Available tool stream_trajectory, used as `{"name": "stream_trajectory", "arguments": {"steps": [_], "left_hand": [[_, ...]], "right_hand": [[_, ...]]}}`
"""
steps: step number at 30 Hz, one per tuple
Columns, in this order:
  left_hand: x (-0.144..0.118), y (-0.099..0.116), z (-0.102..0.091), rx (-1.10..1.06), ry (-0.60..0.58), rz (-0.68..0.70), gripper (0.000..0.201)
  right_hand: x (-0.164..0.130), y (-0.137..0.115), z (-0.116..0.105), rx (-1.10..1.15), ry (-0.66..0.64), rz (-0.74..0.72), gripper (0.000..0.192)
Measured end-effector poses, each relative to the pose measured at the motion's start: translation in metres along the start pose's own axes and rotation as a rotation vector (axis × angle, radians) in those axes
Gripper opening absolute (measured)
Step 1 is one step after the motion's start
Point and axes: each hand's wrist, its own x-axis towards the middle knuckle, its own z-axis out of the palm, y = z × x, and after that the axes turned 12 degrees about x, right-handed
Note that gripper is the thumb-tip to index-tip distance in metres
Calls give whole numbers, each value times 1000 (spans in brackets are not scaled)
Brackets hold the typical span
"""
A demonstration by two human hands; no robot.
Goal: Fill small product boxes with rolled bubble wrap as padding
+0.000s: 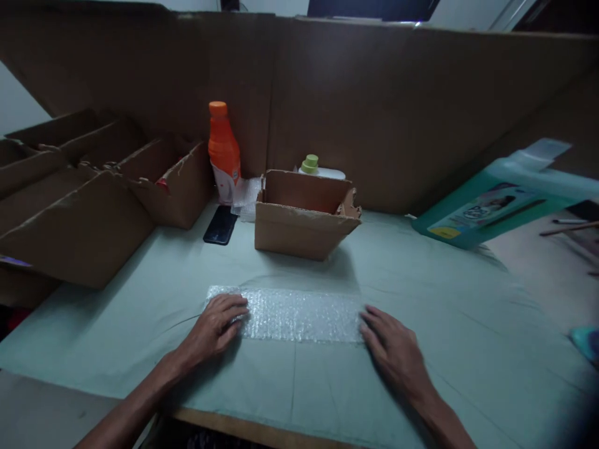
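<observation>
A strip of clear bubble wrap (302,317) lies flat across the table in front of me. My left hand (221,321) rests on its left end, fingers stretched out over the wrap. At the opposite end, my right hand (393,343) touches the edge with its fingertips, fingers extended and slightly blurred. Neither hand grips anything. Just beyond the strip stands an open cardboard box (299,232), whose contents are mostly hidden by its front wall.
Behind the box are a white bottle with a green cap (309,164), an orange bottle (223,149), more bubble wrap (247,193) and a black phone (220,225). Cardboard bins (93,231) line the left. A large green liquid jug (491,199) stands right; a cardboard wall (365,106) closes the back.
</observation>
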Motion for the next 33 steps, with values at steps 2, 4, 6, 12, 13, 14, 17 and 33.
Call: {"name": "stream_trajectory", "arguments": {"steps": [2, 4, 6, 12, 13, 14, 17, 33], "left_hand": [[-7, -3, -5, 84, 89, -97, 29], [-15, -6, -10, 245, 142, -281, 34], [-24, -6, -13, 391, 106, -457, 45], [-25, 8, -7, 312, 51, -623, 23], [-21, 10, -9, 262, 74, -634, 20], [-16, 12, -13, 217, 89, -643, 19], [0, 9, -33, 148, 96, -647, 20], [138, 41, -2, -22, -105, -97, 54]], "right_hand": [[2, 19, -15, -10, 71, 76, 36], [15, 18, -16, 34, 59, 92, 37], [34, 5, -7, 68, 6, 104, 38], [49, -28, 6, 135, -115, 82, 19], [43, -31, 1, 169, -130, 97, 19], [35, -35, -6, 213, -150, 127, 20], [5, -52, -23, 424, -266, 256, 21], [-80, -155, -9, 1037, -722, 435, 39]]}}
